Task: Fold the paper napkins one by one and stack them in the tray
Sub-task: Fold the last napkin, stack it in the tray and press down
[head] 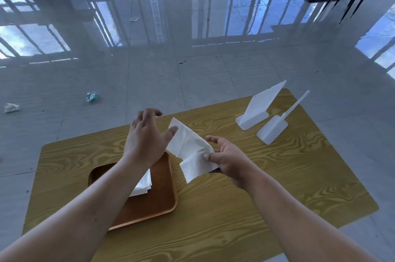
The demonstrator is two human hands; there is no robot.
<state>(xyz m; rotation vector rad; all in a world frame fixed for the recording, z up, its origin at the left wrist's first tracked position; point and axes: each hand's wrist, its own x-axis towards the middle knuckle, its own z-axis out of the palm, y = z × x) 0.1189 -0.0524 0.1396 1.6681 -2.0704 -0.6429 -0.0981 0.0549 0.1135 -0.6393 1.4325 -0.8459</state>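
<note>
Napkin point(190, 150) is pinched in the right hand's point(228, 159) closed grip while the left hand point(147, 139), open, should be pressed at ten o'clock to crease squarely.

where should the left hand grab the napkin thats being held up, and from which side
Judging from its pose, take the free far corner of the napkin, coming from its left edge. The right hand already pinches the near right edge, so the sheet hangs slack above the table with that upper corner unsupported. The left hand is open beside it, thumb touching that corner; a thumb-and-finger pinch there would stretch it for folding.
</note>
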